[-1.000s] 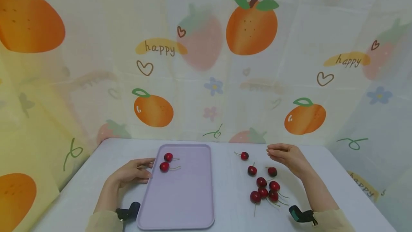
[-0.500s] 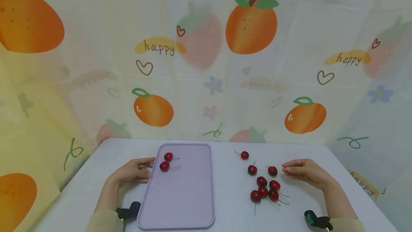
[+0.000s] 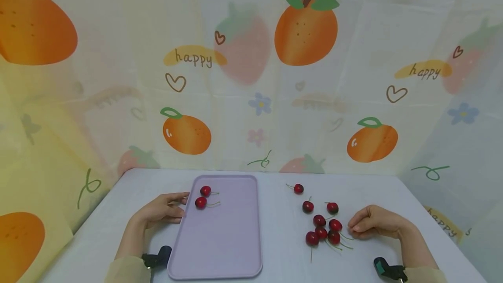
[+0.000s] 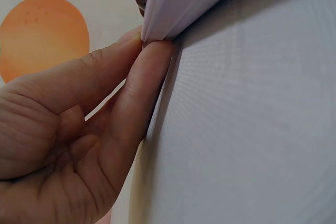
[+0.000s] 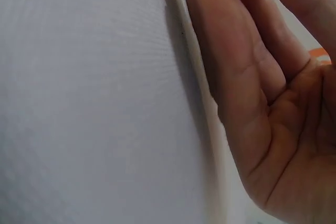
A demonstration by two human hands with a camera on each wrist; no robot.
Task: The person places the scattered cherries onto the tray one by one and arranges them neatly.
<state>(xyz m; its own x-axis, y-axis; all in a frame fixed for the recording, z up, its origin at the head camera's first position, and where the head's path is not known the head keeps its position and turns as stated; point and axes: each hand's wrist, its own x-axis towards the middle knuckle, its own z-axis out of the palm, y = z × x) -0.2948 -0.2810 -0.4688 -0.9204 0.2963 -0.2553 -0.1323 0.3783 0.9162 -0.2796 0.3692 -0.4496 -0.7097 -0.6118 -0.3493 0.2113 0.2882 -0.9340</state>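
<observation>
White table [image 3: 283, 257]. Centre: lilac tray [image 3: 224, 235], two cherries [image 3: 201, 203] at its 11 o'clock. Left hand [image 3: 158, 208]: relaxed fingers touching the rim, 10 o'clock. Eight loose cherries [image 3: 321, 233]: 3 o'clock. Right hand [image 3: 379, 222]: beyond these, fingers loosely bent, gripping nothing.

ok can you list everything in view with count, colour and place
tray: 1, pale purple, on the table, left of centre
table: 1, white, under everything
cherries: 10, dark red, 2 at the tray's far left, 8 on the table right of it
printed backdrop: 1, pale with orange and pink fruit, behind and beside the table
wrist cameras: 2, black, at the wrists
sleeves: 2, beige, near edge
left hand: 1, bare, touching the tray's left edge
right hand: 1, bare, right of the cherries
</observation>
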